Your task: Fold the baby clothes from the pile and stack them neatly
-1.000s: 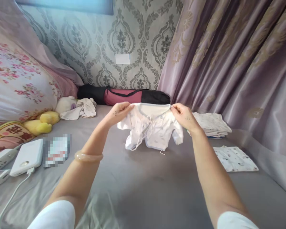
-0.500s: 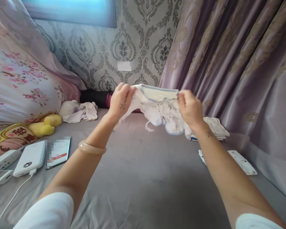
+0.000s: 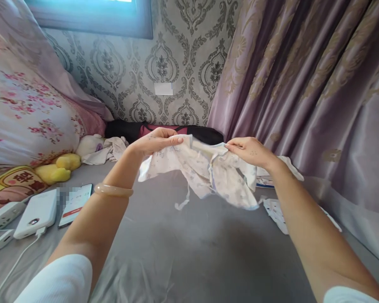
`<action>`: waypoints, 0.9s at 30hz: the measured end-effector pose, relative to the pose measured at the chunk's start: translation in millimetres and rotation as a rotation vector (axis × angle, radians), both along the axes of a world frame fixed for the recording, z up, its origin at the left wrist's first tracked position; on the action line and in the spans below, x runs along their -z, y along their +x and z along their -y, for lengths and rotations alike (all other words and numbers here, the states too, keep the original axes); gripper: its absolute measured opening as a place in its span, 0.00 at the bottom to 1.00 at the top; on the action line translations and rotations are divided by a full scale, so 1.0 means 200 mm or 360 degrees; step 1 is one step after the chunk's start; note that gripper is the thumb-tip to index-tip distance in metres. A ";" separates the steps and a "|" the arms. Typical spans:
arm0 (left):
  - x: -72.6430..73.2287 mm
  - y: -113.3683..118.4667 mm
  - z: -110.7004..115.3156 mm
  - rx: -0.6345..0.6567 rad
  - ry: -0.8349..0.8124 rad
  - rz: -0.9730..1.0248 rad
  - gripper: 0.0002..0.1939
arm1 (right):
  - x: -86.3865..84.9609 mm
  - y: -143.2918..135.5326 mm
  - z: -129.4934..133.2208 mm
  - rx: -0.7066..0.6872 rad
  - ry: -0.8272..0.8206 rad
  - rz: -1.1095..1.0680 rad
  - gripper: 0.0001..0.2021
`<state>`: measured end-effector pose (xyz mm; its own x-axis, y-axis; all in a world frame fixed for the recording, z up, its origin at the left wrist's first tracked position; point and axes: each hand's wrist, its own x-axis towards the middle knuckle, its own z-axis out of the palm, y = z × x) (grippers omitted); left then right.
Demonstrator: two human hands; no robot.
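With left hand (image 3: 155, 142) and right hand (image 3: 251, 151) we pinch the shirt (image 3: 192, 165) by its top, spread above the bed (image 3: 189, 256), and likely do best to pull evenly so its creased cloth hangs flat.

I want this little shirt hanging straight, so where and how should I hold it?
Probably by the shoulders of the little shirt, left hand and right hand each pinching from its own side: the neckline runs between them, and a loose tie hangs below.
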<state>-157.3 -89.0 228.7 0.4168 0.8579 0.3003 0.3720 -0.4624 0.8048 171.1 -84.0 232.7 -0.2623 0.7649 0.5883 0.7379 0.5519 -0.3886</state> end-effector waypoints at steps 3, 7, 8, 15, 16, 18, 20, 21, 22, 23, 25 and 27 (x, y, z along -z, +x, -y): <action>0.01 -0.04 0.00 0.0132 -0.0188 0.0062 0.21 | -0.02 0.02 -0.01 -0.0125 -0.0046 -0.0125 0.19; 0.05 -0.04 -0.03 0.0037 -0.0093 0.0154 0.18 | -0.02 0.01 0.00 -0.0257 -0.0255 -0.0141 0.18; 0.05 -0.03 -0.04 -0.0024 -0.0031 0.0187 0.17 | -0.02 0.01 0.00 -0.0259 -0.0256 -0.0211 0.19; 0.08 0.03 -0.05 -0.0259 0.0330 0.0505 0.17 | -0.01 -0.01 -0.03 -0.0209 -0.0319 -0.0372 0.20; 0.08 0.03 -0.04 -0.0227 0.0285 0.0481 0.17 | -0.01 -0.01 -0.04 -0.0195 -0.0338 -0.0366 0.20; 0.08 0.02 -0.03 -0.0186 0.0192 0.0424 0.16 | 0.00 0.00 -0.05 -0.0201 -0.0375 -0.0354 0.20; 0.08 0.01 -0.03 -0.0212 0.0164 0.0429 0.16 | 0.01 0.01 -0.05 -0.0210 -0.0360 -0.0416 0.21; 0.08 0.01 -0.03 -0.0229 0.0160 0.0448 0.16 | 0.01 0.02 -0.05 -0.0210 -0.0339 -0.0455 0.22; 0.09 0.01 -0.03 -0.0233 0.0153 0.0463 0.16 | 0.01 0.02 -0.06 -0.0211 -0.0329 -0.0478 0.23; 0.09 0.01 -0.04 -0.0233 0.0152 0.0473 0.17 | 0.02 0.02 -0.06 -0.0216 -0.0329 -0.0495 0.23; 0.10 0.02 -0.04 -0.0246 0.0189 0.0463 0.17 | 0.02 0.02 -0.06 -0.0234 -0.0346 -0.0547 0.24; 0.11 0.02 -0.04 -0.0278 0.0268 0.0407 0.18 | 0.04 0.02 -0.05 -0.0231 -0.0351 -0.0615 0.24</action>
<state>-153.3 -81.3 206.7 0.1611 0.8392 0.5194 0.2536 -0.5438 0.8000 175.4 -74.2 225.1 -0.1693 0.8543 0.4914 0.4373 0.5120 -0.7394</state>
